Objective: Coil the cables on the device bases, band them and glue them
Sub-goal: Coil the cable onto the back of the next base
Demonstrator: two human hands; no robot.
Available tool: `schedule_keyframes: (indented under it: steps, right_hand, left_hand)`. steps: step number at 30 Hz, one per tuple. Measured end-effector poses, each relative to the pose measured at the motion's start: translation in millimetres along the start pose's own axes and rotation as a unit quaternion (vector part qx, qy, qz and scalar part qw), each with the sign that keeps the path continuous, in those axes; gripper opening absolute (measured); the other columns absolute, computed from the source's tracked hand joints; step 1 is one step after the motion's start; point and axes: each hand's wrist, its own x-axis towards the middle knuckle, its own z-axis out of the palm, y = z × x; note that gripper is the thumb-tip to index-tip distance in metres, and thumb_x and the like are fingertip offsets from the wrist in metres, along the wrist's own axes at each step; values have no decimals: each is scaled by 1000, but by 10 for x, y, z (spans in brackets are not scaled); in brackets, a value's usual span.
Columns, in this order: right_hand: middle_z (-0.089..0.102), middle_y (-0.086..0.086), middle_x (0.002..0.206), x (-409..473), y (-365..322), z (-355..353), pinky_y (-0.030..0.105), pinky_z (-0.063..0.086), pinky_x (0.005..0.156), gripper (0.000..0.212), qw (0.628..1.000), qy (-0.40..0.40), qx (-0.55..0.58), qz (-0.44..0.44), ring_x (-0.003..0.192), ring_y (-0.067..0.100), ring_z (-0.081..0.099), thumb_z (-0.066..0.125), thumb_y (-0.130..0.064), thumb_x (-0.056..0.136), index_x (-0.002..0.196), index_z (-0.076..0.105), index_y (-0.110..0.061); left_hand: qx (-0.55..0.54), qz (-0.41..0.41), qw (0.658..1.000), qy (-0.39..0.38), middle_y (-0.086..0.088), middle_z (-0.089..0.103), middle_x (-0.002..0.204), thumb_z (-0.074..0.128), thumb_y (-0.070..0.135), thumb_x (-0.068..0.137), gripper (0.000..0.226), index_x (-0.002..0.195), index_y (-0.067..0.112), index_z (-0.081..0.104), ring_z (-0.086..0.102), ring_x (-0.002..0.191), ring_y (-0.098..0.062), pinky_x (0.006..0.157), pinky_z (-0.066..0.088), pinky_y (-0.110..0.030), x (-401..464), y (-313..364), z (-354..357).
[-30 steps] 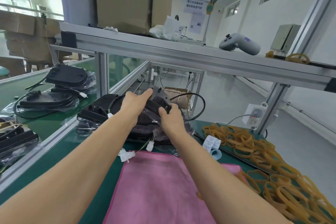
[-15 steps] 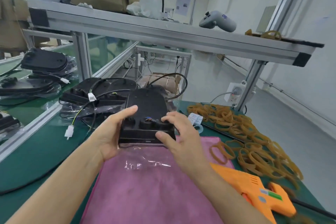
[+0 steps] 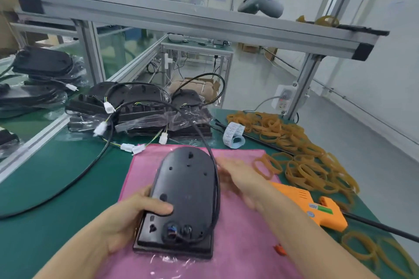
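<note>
A black oval plastic device base [image 3: 184, 190] is lying on a pink cloth [image 3: 244, 253] spread over the green bench top [image 3: 56, 199]. The left hand [image 3: 127, 217] is gripping the base's left edge, thumb curled over its top. The right hand [image 3: 240, 179], motion-blurred, is sitting just beside the right edge with fingers extended, holding nothing. A black cable [image 3: 214, 179] is running along that edge. Tan rubber bands [image 3: 301, 154] and an orange glue gun [image 3: 317, 208] are lying to the right.

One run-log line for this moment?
left hand grips device base on pink cloth | right hand open, blurred | cable uncoiled
</note>
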Motion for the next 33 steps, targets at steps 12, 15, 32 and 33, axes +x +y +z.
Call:
schedule_keyframes:
  steps: [12,15,32,33]
  right_hand:
    - [59,9,121,579,-726,265,25,41,84,31,930,-22,-340,-138,106,22,54,53,-11,93,124,59,-11]
    - [47,2,75,413,-615,-3,26,29,53,26,862,71,-480,-145,78,25,45,50,-19,91,68,40,-23]
    - [63,-1,55,-184,55,-210,15,48,45,16,999,-15,-11,-41,43,4,55,64,-7,90,75,65,-7]
    - [64,0,56,-160,36,-185,15,48,46,13,999,-12,-19,-42,43,4,55,65,-6,90,76,65,-7]
  left_hand:
    - [32,-33,999,14,-25,71,102,73,7,55,60,114,8,64,71,73,-33,63,60,-38,220,119,109]
    - [12,-22,999,35,-22,72,104,73,4,54,63,116,10,63,71,74,-32,66,60,-39,289,133,77]
    - [158,0,987,28,-7,75,104,61,3,88,34,119,18,61,72,92,-25,74,58,-32,348,218,291]
    - [178,9,983,36,-4,75,104,60,3,90,35,120,20,60,72,93,-24,76,58,-31,342,212,322]
